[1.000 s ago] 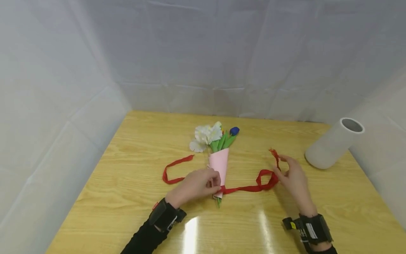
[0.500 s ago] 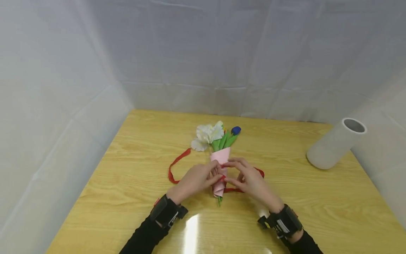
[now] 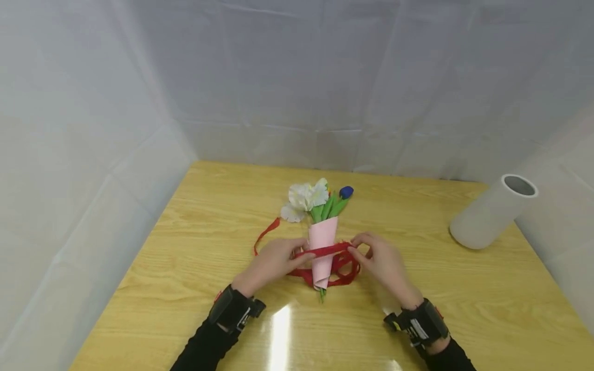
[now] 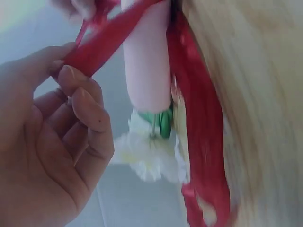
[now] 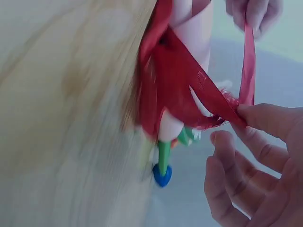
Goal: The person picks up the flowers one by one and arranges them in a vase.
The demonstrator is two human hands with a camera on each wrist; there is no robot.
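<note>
Both forearms in dark sleeves with wrist-worn bands reach forward and converge, the left hand (image 3: pixel 274 259) and the right hand (image 3: pixel 381 260) facing each other low over the surface, each with thumb and forefinger pinched together and the remaining fingers (image 4: pixel 90 124) loosely curled.

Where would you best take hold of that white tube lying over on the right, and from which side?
Probably across its middle, coming down from above. The white tube lies tilted on the table with its open end raised toward the back wall, clear of both hands, so fingers can likely close round its curved wall there; the rim looks a poorer hold.
</note>
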